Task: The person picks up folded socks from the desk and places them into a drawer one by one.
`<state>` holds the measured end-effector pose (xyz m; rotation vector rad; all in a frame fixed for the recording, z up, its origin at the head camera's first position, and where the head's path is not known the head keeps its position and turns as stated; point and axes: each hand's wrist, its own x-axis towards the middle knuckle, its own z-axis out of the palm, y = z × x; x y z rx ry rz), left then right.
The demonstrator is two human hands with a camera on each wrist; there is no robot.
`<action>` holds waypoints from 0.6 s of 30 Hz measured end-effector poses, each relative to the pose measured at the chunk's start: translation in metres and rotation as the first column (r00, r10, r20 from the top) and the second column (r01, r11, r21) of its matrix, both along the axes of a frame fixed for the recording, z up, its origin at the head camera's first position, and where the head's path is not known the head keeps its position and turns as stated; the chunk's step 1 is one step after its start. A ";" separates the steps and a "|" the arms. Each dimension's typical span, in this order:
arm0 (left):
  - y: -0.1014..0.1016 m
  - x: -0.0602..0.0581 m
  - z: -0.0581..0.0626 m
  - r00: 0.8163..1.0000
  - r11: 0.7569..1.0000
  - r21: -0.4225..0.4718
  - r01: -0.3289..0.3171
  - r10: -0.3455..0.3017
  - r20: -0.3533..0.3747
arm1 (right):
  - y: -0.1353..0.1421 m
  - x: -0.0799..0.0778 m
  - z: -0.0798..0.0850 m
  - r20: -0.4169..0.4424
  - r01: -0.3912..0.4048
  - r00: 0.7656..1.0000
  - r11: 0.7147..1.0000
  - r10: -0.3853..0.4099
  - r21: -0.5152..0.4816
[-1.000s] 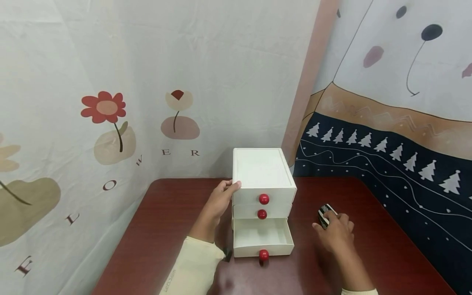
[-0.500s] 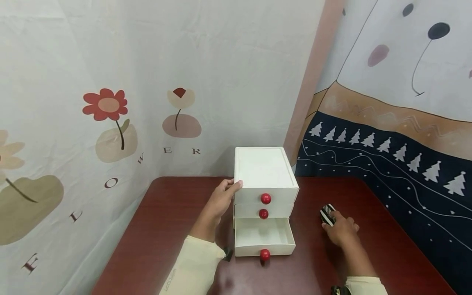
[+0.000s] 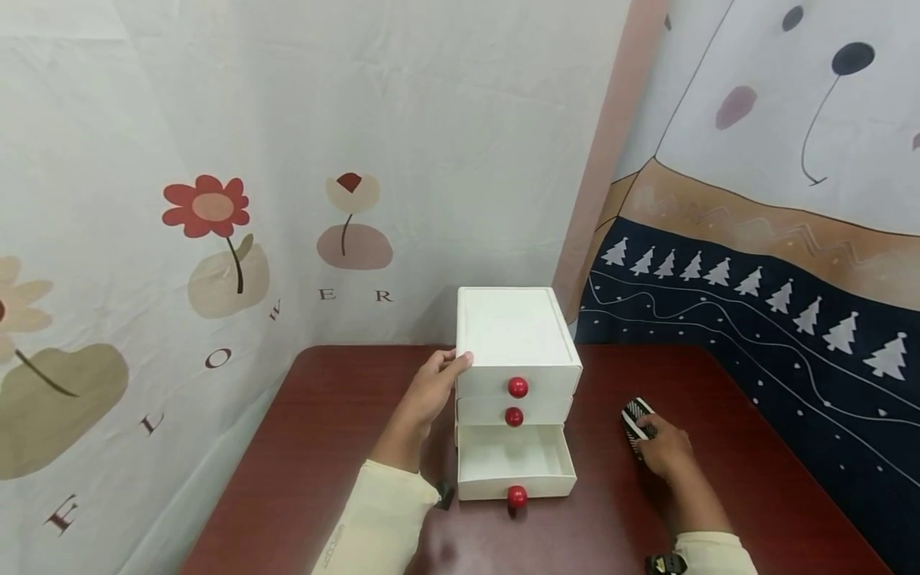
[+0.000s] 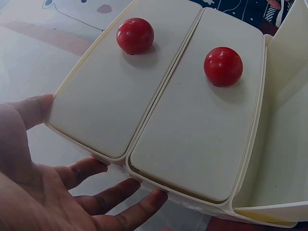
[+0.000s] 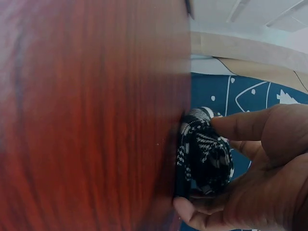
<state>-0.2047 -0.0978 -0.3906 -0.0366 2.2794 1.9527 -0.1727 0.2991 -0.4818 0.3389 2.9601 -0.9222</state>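
A white drawer unit [image 3: 512, 323] with round red knobs stands on the table. Its lowest drawer [image 3: 513, 487] is pulled out and its inside shows bare; the two above are in. My left hand [image 3: 422, 399] rests on the unit's left front corner, thumb at the top edge. Spread, mostly straight fingers [image 4: 115, 195] lie along the side in the left wrist view. Right of the unit, my right hand [image 3: 667, 449] grips a folded black-and-white patterned cloth [image 3: 632, 417] low at the tabletop. In the right wrist view, thumb and fingers lie around the cloth bundle [image 5: 204, 149].
The dark red wooden table [image 3: 338, 415] has rounded far corners. Behind it hangs a pale flower-print curtain [image 3: 431, 160], and at the right a navy tree-print one [image 3: 719, 319]. Tabletop separates the drawer unit from the cloth.
My right hand has closed its fingers on the patterned cloth after hovering over it with fingers spread. The left hand and the drawers stay as they were; the head view shifted slightly.
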 end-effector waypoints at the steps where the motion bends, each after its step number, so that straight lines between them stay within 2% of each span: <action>1: 0.000 0.000 0.000 1.000 1.000 -0.001 0.000 0.000 0.000 | 0.001 -0.001 0.000 -0.005 -0.002 1.000 1.000 0.002 0.013; 6: 0.000 -0.001 -0.002 1.000 1.000 0.001 0.001 -0.001 -0.008 | 0.000 -0.003 -0.001 -0.024 0.003 1.000 0.999 -0.002 0.054; 18: 0.001 -0.002 -0.002 1.000 1.000 -0.010 0.000 0.000 -0.007 | -0.004 -0.002 0.000 -0.026 0.168 0.985 0.982 -0.171 -0.091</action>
